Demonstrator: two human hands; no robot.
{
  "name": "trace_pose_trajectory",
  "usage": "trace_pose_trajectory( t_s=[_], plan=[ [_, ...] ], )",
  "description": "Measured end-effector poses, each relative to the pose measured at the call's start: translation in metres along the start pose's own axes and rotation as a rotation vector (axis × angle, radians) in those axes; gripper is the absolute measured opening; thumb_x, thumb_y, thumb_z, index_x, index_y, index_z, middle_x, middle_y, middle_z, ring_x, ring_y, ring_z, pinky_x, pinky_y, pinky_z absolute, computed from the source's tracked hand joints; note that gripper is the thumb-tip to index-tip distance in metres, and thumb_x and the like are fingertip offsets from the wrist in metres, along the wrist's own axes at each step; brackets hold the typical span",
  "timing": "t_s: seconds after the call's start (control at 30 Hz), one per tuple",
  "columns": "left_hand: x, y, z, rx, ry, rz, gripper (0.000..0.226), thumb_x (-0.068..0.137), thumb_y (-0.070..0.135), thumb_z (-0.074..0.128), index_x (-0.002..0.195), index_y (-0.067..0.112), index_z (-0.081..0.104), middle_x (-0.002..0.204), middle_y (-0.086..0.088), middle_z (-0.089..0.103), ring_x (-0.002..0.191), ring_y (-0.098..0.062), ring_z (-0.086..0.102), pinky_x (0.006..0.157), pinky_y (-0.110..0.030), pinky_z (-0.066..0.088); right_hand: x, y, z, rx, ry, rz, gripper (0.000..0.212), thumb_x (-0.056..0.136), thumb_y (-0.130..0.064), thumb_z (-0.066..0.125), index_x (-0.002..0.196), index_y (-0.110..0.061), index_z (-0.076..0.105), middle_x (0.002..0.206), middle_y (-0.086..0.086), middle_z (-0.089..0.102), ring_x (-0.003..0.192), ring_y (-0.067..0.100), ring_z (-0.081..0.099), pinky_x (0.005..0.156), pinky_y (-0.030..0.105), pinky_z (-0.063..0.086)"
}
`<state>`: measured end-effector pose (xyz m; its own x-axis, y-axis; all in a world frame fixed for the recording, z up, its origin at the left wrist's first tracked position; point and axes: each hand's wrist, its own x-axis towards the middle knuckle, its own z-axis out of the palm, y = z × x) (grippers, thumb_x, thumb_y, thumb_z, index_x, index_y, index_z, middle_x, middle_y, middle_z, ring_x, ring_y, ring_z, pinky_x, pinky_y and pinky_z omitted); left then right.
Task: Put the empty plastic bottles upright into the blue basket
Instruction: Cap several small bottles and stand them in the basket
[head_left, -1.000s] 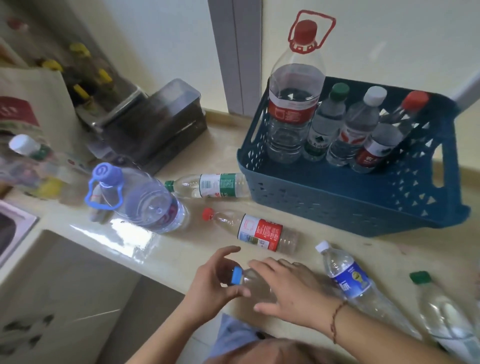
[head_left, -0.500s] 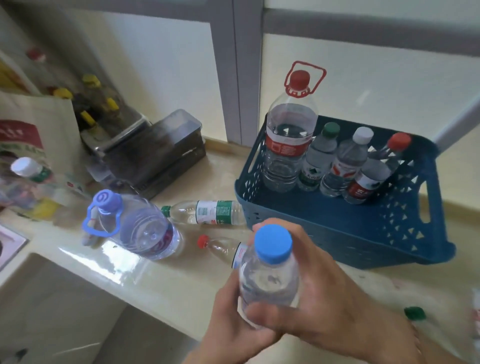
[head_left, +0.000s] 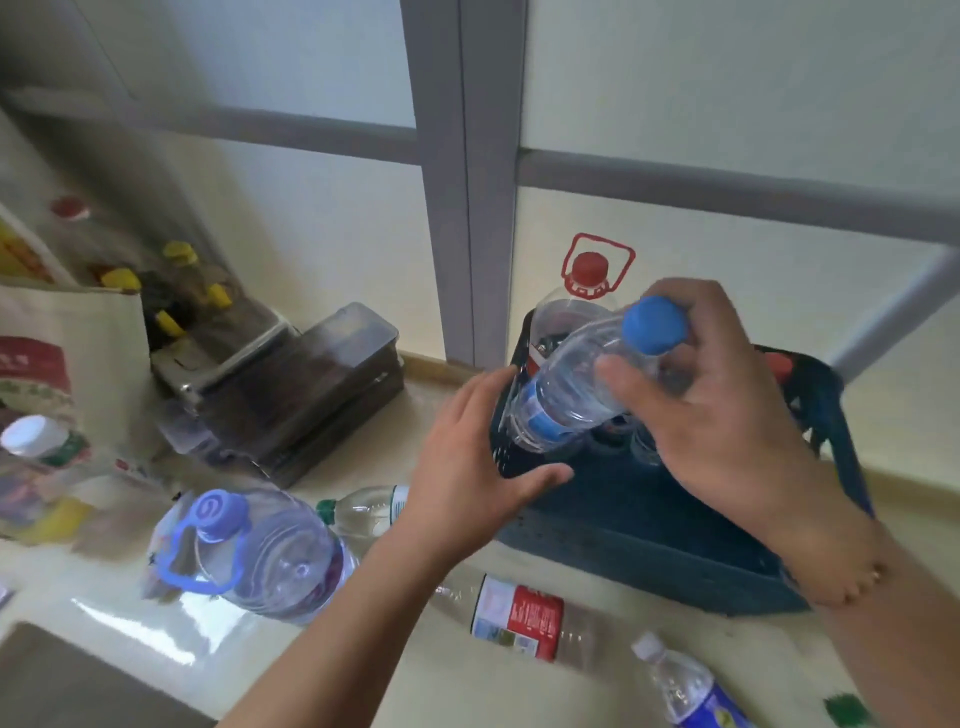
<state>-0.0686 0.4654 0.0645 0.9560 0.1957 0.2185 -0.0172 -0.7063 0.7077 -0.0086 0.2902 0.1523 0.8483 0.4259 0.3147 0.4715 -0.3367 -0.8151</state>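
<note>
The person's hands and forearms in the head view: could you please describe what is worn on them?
Both forearms are bare, with no sleeves or gloves in view. The left hand shows no ring, watch or band. The right hand has a thin beaded bracelet around the wrist; its exact colour is hard to tell through the blur. No markings are visible on either arm.
</note>
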Motion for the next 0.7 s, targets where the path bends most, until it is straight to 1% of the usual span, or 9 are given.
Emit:
trace_pose_trajectory(
  t_s=[0.07,0.13,0.2,0.33,0.4,0.5,0.57,0.63,0.7],
  plan=[
    [0.0,-0.017,0.004,-0.037,-0.031,-0.033,0.093,0.07,0.051,0.083,0.146,0.034,0.033,0.149,0.013,0.04,0.125,0.004,0.036,0.108,-0.024,0.035,0.01,0.021,0.019,-0.087,-0.04,0.079,0.035,0.087,-0.034,0.065,0.114,-0.032,0.042,0.102,-0.015,0.053,0.089,0.008,0.059,0.074,0.019,0.047],
    [-0.001,-0.031,0.009,-0.096,-0.067,-0.072,0.093,0.07,0.05,0.084,0.146,0.036,0.033,0.149,0.015,0.039,0.122,0.006,0.034,0.103,-0.021,0.033,0.018,0.042,0.037,-0.115,-0.107,0.168,0.034,0.088,-0.03,0.066,0.114,-0.03,0.045,0.108,-0.011,0.056,0.098,0.011,0.059,0.085,0.027,0.051],
    [-0.003,-0.042,0.011,-0.151,-0.103,-0.107,0.096,0.069,0.052,0.084,0.147,0.039,0.03,0.151,0.017,0.035,0.126,0.005,0.035,0.103,-0.021,0.034,0.024,0.062,0.053,-0.142,-0.172,0.206,0.032,0.088,-0.028,0.067,0.114,-0.028,0.048,0.11,-0.008,0.058,0.101,0.013,0.058,0.091,0.034,0.052],
    [-0.01,-0.06,0.014,-0.225,-0.171,-0.099,0.105,0.061,0.067,0.079,0.147,0.043,0.025,0.154,0.022,0.027,0.136,0.0,0.035,0.109,-0.025,0.037,0.028,0.089,0.075,-0.182,-0.244,0.183,0.03,0.087,-0.023,0.071,0.11,-0.026,0.052,0.101,-0.011,0.06,0.095,0.01,0.059,0.085,0.029,0.048],
    [-0.017,-0.067,0.016,-0.239,-0.185,-0.092,0.107,0.061,0.066,0.081,0.148,0.043,0.024,0.152,0.027,0.024,0.139,0.001,0.033,0.112,-0.027,0.036,0.027,0.094,0.082,-0.206,-0.27,0.204,0.033,0.086,-0.021,0.072,0.113,-0.026,0.054,0.104,-0.009,0.061,0.095,0.012,0.059,0.083,0.025,0.043],
    [-0.033,-0.074,0.019,-0.198,-0.139,-0.036,0.105,0.066,0.062,0.081,0.15,0.041,0.022,0.154,0.033,0.012,0.143,0.012,0.017,0.113,-0.014,0.021,0.029,0.098,0.088,-0.221,-0.261,0.254,0.037,0.085,-0.015,0.073,0.114,-0.029,0.056,0.112,-0.005,0.062,0.102,0.014,0.057,0.087,0.024,0.038],
    [-0.05,-0.08,0.019,-0.142,-0.114,0.008,0.102,0.071,0.061,0.079,0.152,0.036,0.023,0.16,0.025,0.011,0.147,0.007,0.012,0.114,-0.013,0.018,0.031,0.099,0.09,-0.233,-0.255,0.251,0.038,0.085,-0.014,0.073,0.115,-0.03,0.056,0.111,-0.003,0.063,0.097,0.014,0.058,0.085,0.022,0.038],
    [-0.074,-0.089,0.022,-0.099,-0.086,0.089,0.095,0.075,0.056,0.078,0.152,0.027,0.03,0.163,0.011,0.019,0.15,-0.006,0.019,0.118,-0.02,0.023,0.032,0.097,0.09,-0.334,-0.263,0.22,0.041,0.085,-0.022,0.074,0.122,-0.023,0.058,0.1,-0.002,0.064,0.078,0.008,0.057,0.073,0.018,0.04],
    [-0.103,-0.105,0.025,-0.091,-0.051,0.152,0.087,0.078,0.051,0.079,0.148,0.021,0.037,0.16,0.002,0.03,0.147,-0.015,0.031,0.117,-0.025,0.031,0.032,0.095,0.089,-0.587,-0.252,0.123,0.051,0.083,-0.035,0.073,0.129,-0.018,0.057,0.099,-0.001,0.066,0.073,0.017,0.062,0.068,0.029,0.051]
  ],
)
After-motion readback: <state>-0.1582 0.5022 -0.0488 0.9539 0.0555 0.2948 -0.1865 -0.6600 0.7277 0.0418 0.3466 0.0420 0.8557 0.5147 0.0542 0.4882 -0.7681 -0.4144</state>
